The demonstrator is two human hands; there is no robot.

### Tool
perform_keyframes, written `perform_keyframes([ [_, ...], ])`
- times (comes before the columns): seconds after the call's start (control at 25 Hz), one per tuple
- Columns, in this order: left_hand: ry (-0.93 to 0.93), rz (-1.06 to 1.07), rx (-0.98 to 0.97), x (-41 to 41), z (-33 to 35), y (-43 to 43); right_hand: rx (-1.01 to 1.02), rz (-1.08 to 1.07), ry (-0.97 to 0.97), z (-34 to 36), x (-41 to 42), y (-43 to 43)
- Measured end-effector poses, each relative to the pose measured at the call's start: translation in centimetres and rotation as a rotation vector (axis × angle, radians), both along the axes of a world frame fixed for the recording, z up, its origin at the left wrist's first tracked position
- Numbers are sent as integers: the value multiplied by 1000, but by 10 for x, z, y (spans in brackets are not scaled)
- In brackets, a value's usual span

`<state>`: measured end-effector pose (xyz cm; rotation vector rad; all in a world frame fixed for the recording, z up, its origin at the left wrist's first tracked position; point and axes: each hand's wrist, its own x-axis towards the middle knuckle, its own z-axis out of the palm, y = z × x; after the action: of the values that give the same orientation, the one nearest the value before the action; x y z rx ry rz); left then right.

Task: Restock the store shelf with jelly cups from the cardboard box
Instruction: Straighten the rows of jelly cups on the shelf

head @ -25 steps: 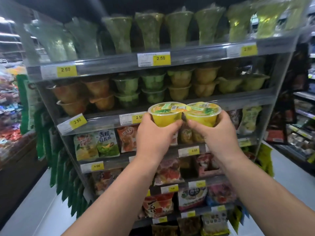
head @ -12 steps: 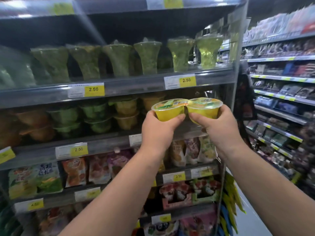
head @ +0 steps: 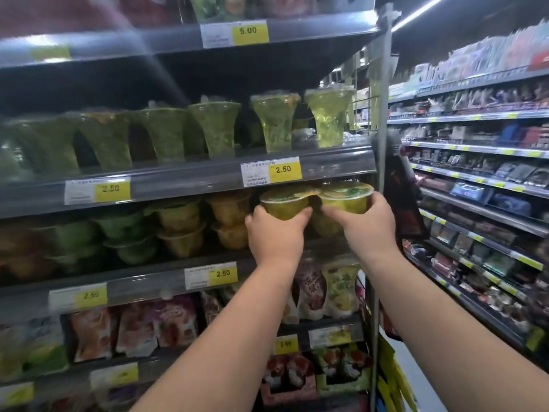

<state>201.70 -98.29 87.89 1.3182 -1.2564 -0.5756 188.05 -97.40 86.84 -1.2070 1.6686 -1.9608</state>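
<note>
I hold two yellow jelly cups side by side, lids touching. My left hand (head: 274,233) grips the left jelly cup (head: 283,203) from below. My right hand (head: 367,224) grips the right jelly cup (head: 346,197) the same way. Both cups are inside the right end of the jelly-cup shelf (head: 148,281), just under the shelf edge above with the 2.50 tag. Stacked yellow, orange and green jelly cups (head: 178,230) fill that shelf to the left. Another cup shows dimly beneath the right one. The cardboard box is out of view.
Tall green flared cups (head: 276,123) stand on the shelf above. Snack pouches (head: 323,289) fill the shelves below. The unit's right upright post (head: 380,173) is close to my right hand. An aisle and another stocked shelf unit (head: 475,188) lie to the right.
Both hands moved the two cups forward and to the right, from in front of the shelf edge into the shelf opening. My view has swung right and upward.
</note>
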Motion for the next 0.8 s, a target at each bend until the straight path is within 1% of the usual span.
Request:
perform_keyframes([
  [0.28, -53, 135, 7, -14, 0, -14, 0, -58, 35, 0, 3, -25],
  [0.44, -110, 184, 31, -19, 1, -23, 58, -89, 47, 2, 7, -34],
  [0.64, -168, 246, 50, -23, 0, -32, 124, -136, 130, 5, 5, -44],
  [0.8, -219, 260, 53, -21, -1, -32, 150, -122, 124, 4, 7, -44],
])
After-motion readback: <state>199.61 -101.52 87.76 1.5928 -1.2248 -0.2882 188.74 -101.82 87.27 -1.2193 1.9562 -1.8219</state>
